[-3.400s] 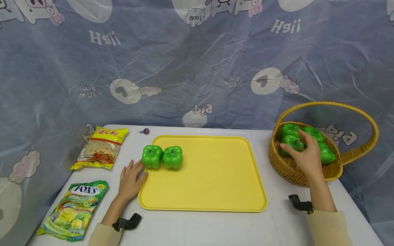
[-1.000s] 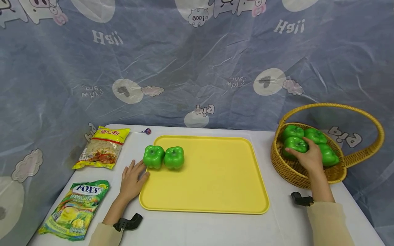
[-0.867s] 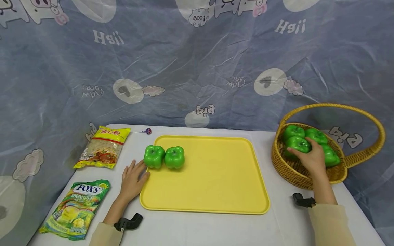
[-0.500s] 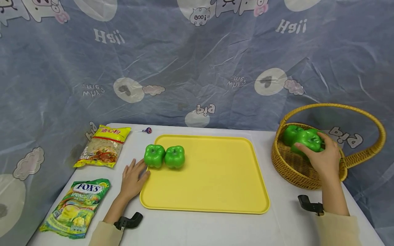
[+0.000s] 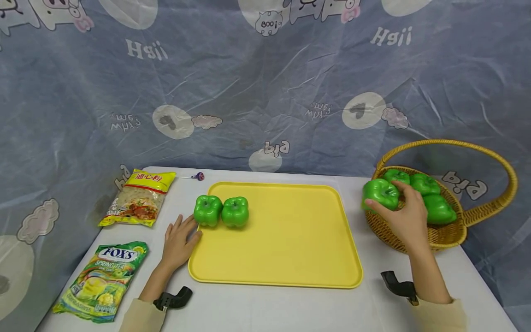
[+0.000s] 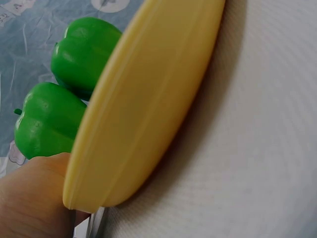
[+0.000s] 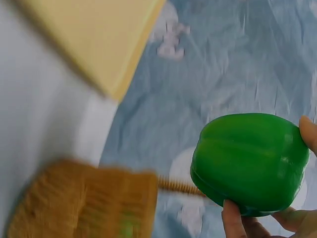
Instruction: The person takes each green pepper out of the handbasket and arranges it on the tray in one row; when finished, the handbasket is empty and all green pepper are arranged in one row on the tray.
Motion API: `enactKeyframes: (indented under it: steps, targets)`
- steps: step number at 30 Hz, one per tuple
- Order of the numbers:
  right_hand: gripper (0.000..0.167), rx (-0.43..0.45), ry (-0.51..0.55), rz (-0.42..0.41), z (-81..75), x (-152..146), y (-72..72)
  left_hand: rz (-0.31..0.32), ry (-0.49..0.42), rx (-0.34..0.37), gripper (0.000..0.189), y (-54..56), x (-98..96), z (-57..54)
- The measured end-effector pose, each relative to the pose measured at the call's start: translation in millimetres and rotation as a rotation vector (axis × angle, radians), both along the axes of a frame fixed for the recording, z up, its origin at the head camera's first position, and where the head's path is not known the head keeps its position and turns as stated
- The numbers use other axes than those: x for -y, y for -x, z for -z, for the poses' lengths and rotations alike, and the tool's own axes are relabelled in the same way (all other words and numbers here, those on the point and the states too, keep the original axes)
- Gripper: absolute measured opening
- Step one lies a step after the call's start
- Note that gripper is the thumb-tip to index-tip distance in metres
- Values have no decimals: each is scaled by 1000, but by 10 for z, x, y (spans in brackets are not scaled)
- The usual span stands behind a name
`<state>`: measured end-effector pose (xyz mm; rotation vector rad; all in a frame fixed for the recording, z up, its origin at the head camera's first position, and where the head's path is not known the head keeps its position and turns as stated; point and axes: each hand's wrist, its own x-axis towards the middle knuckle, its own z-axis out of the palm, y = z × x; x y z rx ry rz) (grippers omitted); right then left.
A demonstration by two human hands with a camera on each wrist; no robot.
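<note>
In the head view my right hand (image 5: 408,214) grips a glossy green bell pepper (image 5: 380,194) between thumb and fingers, over the left rim of a wicker basket (image 5: 383,235). The right wrist view shows this bell pepper (image 7: 250,163) raised above the basket's level. Several more green peppers (image 5: 439,210) lie in the basket. My left hand (image 5: 178,244) rests with fingers spread at the left edge of a yellow tray (image 5: 286,240). Just beyond its fingertips, two green bell peppers (image 5: 208,210) (image 5: 235,212) sit side by side at the tray's upper left.
Left of the tray lie a yellow-topped food bag (image 5: 138,198) and a green FOX'S candy bag (image 5: 101,281). A lollipop (image 5: 199,176) lies behind the tray on the white table (image 5: 265,306). The basket's tall handle (image 5: 508,180) arches up at the right. A patterned blue cloth hangs behind.
My right hand has taken hold of a pepper inside the basket, lifted it and carried it left to the basket's rim. My left hand stays at the tray's edge.
</note>
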<state>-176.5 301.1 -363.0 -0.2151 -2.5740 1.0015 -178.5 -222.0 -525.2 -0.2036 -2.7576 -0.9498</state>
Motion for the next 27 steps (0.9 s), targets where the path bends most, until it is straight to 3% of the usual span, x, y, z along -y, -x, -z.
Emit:
enactKeyframes:
  steps: [8,14,20,27]
  targets:
    - [87,19,20,-189,238,615,128,-5,0,3,44,7,8,15]
    - [84,33,64,-298,301,1120,235,-4,3,3,44,17,10,29]
    - [80,70,79,-362,338,1565,311,-5,9,18,45,16,2,11]
    - [81,139,92,-380,458,1920,362,-10,7,24,46,3,-9,-9]
